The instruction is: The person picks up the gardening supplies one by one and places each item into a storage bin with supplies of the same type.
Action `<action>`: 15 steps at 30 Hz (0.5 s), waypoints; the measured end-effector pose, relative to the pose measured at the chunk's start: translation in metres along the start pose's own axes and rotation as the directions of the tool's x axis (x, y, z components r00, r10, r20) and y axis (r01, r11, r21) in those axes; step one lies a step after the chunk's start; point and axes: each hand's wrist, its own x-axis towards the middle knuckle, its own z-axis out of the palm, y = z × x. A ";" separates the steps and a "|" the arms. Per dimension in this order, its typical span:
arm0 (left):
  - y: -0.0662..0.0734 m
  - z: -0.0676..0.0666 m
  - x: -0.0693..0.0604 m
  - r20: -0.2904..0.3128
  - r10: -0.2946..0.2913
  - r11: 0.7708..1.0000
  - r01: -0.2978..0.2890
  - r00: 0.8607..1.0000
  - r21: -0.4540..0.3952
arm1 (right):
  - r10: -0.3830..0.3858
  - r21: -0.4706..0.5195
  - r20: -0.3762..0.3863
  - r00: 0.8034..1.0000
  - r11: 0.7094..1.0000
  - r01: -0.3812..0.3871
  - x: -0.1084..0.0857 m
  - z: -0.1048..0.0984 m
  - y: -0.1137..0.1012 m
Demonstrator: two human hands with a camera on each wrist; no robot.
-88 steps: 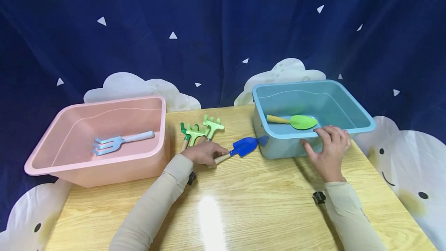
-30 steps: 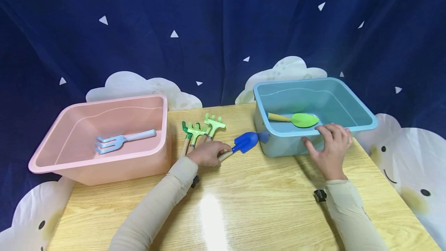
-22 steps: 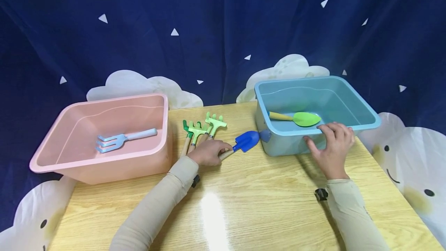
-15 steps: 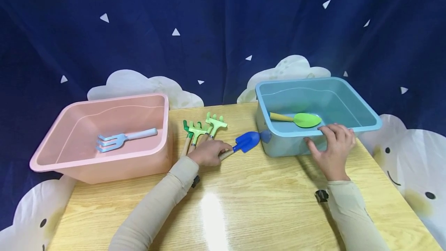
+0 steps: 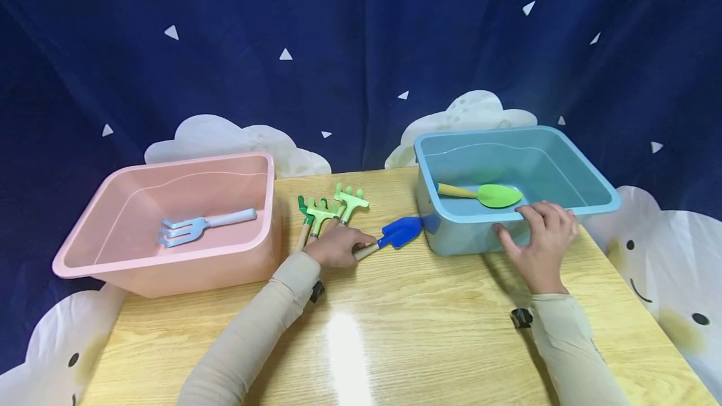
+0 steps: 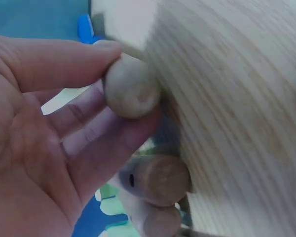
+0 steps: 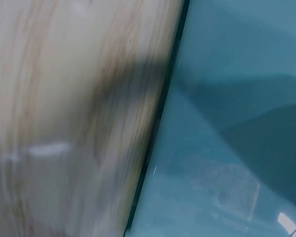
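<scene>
Pink tub (image 5: pixel 186 273): at far left on the desk (image 5: pixel 429 337), a pale blue hand fork (image 5: pixel 192 230) lying inside.
Green-headed rakes (image 5: pixel 352 200): clustered beside it, wooden handles partly hidden.
Left hand (image 5: pixel 337 247): thumb and fingers pinching the wooden handle of a blue trowel (image 5: pixel 403 232) between the tubs.
Blue tub (image 5: pixel 465 237): just beyond the trowel's tip, holding a yellow-handled green trowel (image 5: pixel 499 196).
Right hand (image 5: pixel 541 244): gripping that tub's near rim, thumb outside, fingers over the edge.

The trowel (image 5: pixel 402 232) was blue, its handle (image 5: pixel 367 252), blurred up close, seemingly pale beige. One tub (image 5: pixel 462 238) was teal, the other tub (image 5: pixel 197 275) pink; the navy curtain (image 5: pixel 321 5) bore white triangles (image 5: pixel 286 55) and clouds (image 5: pixel 209 136)
</scene>
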 end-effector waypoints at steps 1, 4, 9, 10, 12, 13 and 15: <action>-0.001 -0.001 -0.001 0.010 -0.007 1.000 0.007 1.000 -0.027 | 0.002 0.000 -0.001 1.000 1.000 -0.002 0.000 0.000 0.000; -0.004 -0.004 -0.004 0.034 -0.011 0.996 0.014 0.999 -0.091 | 0.007 0.002 0.006 1.000 1.000 -0.007 -0.001 0.000 0.000; -0.009 -0.007 -0.010 0.011 0.032 0.970 -0.028 0.999 -0.241 | 0.009 0.005 0.015 1.000 1.000 -0.009 0.000 0.000 0.000; -0.010 -0.007 -0.011 -0.005 0.030 0.960 -0.030 1.000 -0.279 | 0.010 0.003 0.017 1.000 1.000 -0.010 0.000 0.000 -0.001; -0.012 -0.008 -0.012 -0.035 0.009 0.928 -0.021 0.999 -0.372 | 0.011 0.001 0.021 1.000 1.000 -0.011 0.000 -0.001 -0.001; -0.012 -0.009 -0.012 -0.050 -0.008 0.913 -0.013 0.999 -0.407 | 0.012 -0.001 0.023 1.000 1.000 -0.012 0.000 -0.001 -0.001; -0.012 -0.010 -0.012 -0.080 -0.054 0.889 0.011 0.995 -0.458 | 0.012 0.000 0.022 1.000 1.000 -0.012 -0.001 -0.001 0.000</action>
